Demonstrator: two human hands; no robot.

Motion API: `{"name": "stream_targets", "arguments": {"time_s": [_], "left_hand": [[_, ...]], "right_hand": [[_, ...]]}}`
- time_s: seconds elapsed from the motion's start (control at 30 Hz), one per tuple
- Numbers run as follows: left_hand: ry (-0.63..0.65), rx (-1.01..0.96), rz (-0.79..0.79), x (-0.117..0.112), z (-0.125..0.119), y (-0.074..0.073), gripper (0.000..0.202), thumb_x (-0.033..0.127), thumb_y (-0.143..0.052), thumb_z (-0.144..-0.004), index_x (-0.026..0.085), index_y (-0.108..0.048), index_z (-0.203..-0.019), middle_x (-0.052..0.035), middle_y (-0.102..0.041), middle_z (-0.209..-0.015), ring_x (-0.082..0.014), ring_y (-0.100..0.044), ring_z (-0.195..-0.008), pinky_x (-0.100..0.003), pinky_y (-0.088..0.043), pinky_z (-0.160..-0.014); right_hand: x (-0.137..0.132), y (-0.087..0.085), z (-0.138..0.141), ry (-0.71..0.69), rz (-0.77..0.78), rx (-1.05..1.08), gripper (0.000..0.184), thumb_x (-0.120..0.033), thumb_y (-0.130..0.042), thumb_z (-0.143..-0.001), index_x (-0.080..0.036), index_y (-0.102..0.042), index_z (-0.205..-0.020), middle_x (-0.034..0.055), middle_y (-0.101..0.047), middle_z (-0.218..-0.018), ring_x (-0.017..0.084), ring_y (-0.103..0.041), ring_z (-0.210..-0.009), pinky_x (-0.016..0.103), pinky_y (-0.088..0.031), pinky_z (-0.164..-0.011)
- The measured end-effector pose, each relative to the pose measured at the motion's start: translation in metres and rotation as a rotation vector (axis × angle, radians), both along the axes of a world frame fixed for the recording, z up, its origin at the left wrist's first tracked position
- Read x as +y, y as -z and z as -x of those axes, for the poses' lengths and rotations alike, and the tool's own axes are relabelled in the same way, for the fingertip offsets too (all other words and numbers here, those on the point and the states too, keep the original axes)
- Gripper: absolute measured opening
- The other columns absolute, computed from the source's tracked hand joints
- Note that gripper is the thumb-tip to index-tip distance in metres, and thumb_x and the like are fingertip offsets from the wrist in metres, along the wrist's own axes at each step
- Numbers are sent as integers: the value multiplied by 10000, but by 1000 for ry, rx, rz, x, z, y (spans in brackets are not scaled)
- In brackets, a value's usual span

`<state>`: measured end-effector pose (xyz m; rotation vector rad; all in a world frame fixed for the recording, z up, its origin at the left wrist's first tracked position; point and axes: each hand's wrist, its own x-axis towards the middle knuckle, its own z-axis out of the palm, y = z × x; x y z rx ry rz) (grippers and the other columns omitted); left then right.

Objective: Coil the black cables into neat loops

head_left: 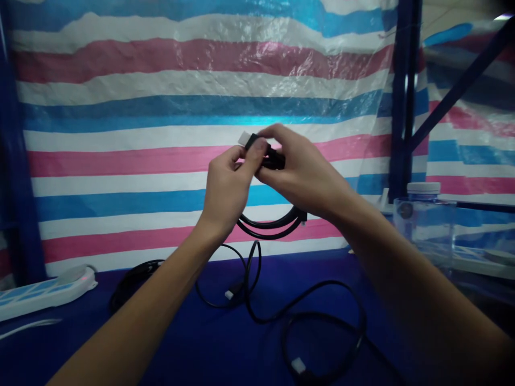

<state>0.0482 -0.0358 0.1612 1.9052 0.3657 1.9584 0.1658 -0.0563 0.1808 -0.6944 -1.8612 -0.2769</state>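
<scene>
Both my hands hold a coiled black cable (277,231) up above the blue table, in front of the striped sheet. The thumb of my left hand (231,179) presses on the black plug (251,140), whose pale metal end points up and left. My right hand (300,163) is closed round the bundled part of the same cable just behind the plug. Below the hands hangs the loop, and another small connector end (302,216) shows under my right hand. Part of the bundle is hidden by my fingers.
A loose black cable (261,320) with pale plug ends sprawls over the blue table (193,348). Another black coil (132,281) lies at the left, near a white power strip (52,292). To the right stand a clear plastic bottle (424,230) and a blue metal post (402,107).
</scene>
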Motion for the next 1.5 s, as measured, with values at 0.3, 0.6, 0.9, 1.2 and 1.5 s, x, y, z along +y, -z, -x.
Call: {"name": "stream_targets", "arguments": {"time_s": [0.3,0.6,0.9,1.2,1.5], "left_hand": [[-50,-108,-34,-3,7,-3,286,385,-591,-806,191,-472,-632,57,-378,-498,-52,-307,-418,-200,-236,-404],[-66,-95,-49,3,-2,5,302,403,-451,-883,198,-446,-662,44,-389,-520,-69,-369,-452,-203,-285,-436],[164,6,74,5,9,-6,318,353,-507,-830,174,-476,-569,51,-337,-467,-47,-304,-357,-198,-229,-347],[411,38,330,-2,9,-10,237,325,-547,-815,159,-492,-655,46,-434,-535,-19,-333,-356,-155,-258,-322],[393,-6,242,5,11,-8,271,408,-612,-779,207,-444,-713,102,-281,-439,-29,-261,-317,-157,-264,-324]], "right_hand": [[-8,1,9,-81,-99,46,164,-167,-516,-799,-167,-602,-939,22,-611,-826,127,-561,-736,239,-408,-624],[-7,-2,-5,-100,429,-26,509,-499,-477,-846,-162,-450,-465,-14,-394,-387,48,-297,-343,220,-189,-331],[-6,-1,-6,-365,515,-9,498,-553,-548,-793,-160,-459,-499,-42,-367,-387,36,-288,-337,203,-198,-329],[-14,-10,-9,-182,333,9,407,-494,-568,-806,-149,-541,-593,-4,-490,-483,61,-429,-410,198,-283,-366],[-1,-2,-8,-574,489,99,501,-440,-657,-746,-204,-523,-1166,-78,-407,-538,47,-346,-384,195,-309,-384]]}}
